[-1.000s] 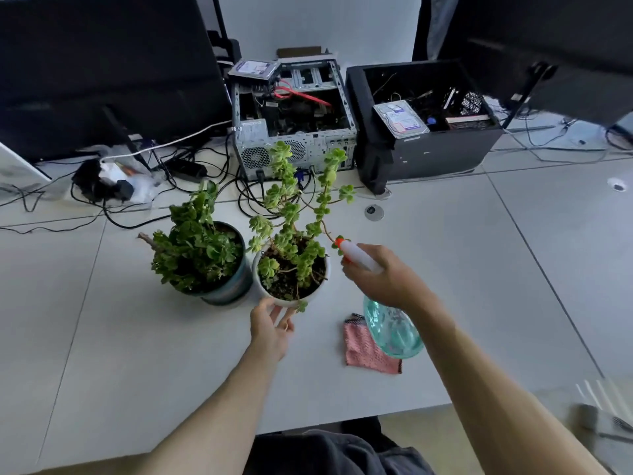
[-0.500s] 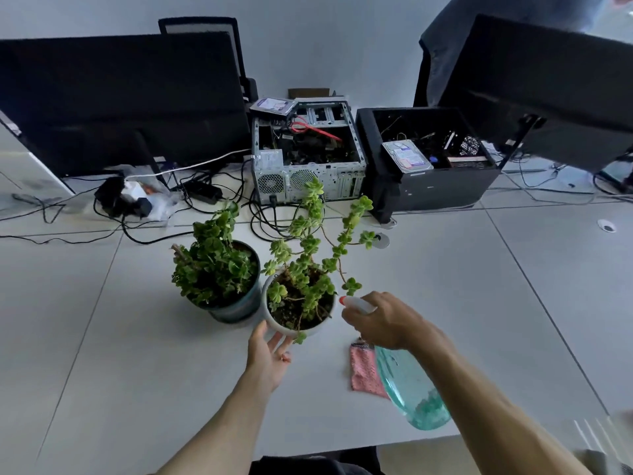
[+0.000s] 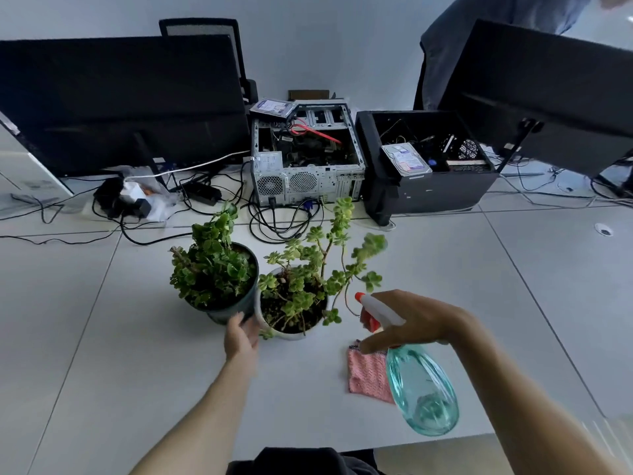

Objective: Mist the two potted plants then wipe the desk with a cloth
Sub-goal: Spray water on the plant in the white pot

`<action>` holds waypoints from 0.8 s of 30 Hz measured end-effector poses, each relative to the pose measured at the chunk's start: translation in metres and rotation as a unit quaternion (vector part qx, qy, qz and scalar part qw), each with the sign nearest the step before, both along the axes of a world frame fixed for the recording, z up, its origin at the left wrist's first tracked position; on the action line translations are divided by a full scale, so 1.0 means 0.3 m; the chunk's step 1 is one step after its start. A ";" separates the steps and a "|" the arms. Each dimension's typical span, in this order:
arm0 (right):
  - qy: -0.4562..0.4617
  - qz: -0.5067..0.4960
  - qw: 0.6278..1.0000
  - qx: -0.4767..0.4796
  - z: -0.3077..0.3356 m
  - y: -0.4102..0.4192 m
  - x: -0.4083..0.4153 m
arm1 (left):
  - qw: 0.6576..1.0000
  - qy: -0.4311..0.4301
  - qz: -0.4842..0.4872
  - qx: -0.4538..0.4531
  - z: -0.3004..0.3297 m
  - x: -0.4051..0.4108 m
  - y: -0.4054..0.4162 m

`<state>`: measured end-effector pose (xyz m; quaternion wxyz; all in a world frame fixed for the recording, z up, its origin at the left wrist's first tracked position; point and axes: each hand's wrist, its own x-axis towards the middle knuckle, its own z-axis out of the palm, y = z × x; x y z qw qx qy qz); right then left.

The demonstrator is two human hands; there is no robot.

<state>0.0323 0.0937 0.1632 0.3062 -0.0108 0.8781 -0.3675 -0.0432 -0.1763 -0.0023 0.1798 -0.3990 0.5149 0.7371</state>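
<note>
Your right hand (image 3: 416,318) is wrapped around the neck of the teal spray bottle (image 3: 423,389), index finger extended below the red trigger, bottle tilted with its white head and red nozzle (image 3: 359,296) aimed left at the trailing plant. Bottle is held above the table (image 3: 445,269), not resting on it; a little water sits in the low end

Your left hand (image 3: 241,335) is open, fingers (image 3: 236,320) against the near side of the dark pot (image 3: 236,308), right at the gap where it meets the white pot (image 3: 291,334). Can't tell whether it's touching the white one too

The two pots sit touching, centre of the table. Dark pot on the left holds the bushy green plant (image 3: 212,269); white pot on the right holds the leggy plant (image 3: 318,269), whose stems lean out toward the nozzle

Pink cloth (image 3: 368,375) lies flat on the table near the front edge, right of the white pot, partly hidden behind the bottle and your right hand

Back of the table: an open silver PC case (image 3: 308,159) with a hard drive (image 3: 272,107) on its top corner, an open black PC case (image 3: 428,186) to its right with another drive lying inside, tangled cables (image 3: 274,221) in front, dark monitors (image 3: 120,101) on both sides
</note>
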 end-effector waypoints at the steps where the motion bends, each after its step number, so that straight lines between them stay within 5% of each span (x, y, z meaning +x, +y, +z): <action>1: -0.005 -0.010 1.000 -0.016 0.000 -0.002 0.002 | 1.000 -0.018 0.018 0.015 0.003 0.032 0.018; 5: 0.006 -0.023 1.000 -0.018 -0.020 -0.019 -0.001 | 0.992 -0.059 0.057 0.099 0.014 0.107 0.085; 16: -0.010 -0.035 0.999 0.021 -0.081 -0.057 -0.006 | 0.999 -0.044 -0.014 0.016 -0.006 -0.039 0.082; 24: -0.006 -0.049 0.999 0.010 -0.141 -0.090 -0.018 | 0.996 -0.028 0.023 0.086 -0.021 0.052 0.074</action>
